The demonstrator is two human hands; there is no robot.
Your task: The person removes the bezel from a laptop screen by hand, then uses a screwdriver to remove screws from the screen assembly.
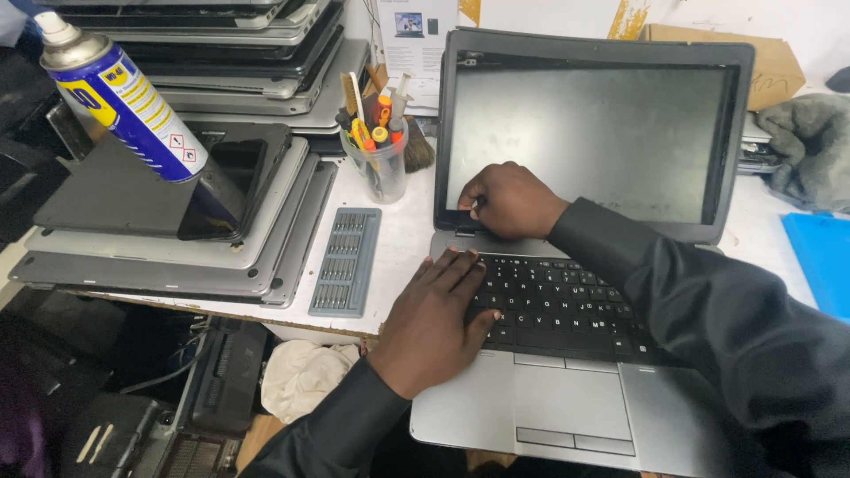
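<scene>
An open grey laptop (567, 407) with a dark screen (602, 133) stands on the white table in front of me. My left hand (434, 323) lies flat on the left side of its black keyboard (567, 310), fingers spread, holding nothing. My right hand (506, 202) is curled with its fingertips pressed at the lower left corner of the screen bezel, near the hinge. Whether it pinches a small tool is hidden by the fingers. Both arms wear black sleeves.
A grey screwdriver bit set (343, 263) lies left of the laptop. Behind it stands a clear cup of tools (379, 150). Stacked laptops (177, 239) fill the left, with a blue and yellow spray can (124, 97) on top. A blue mat (819, 257) lies right.
</scene>
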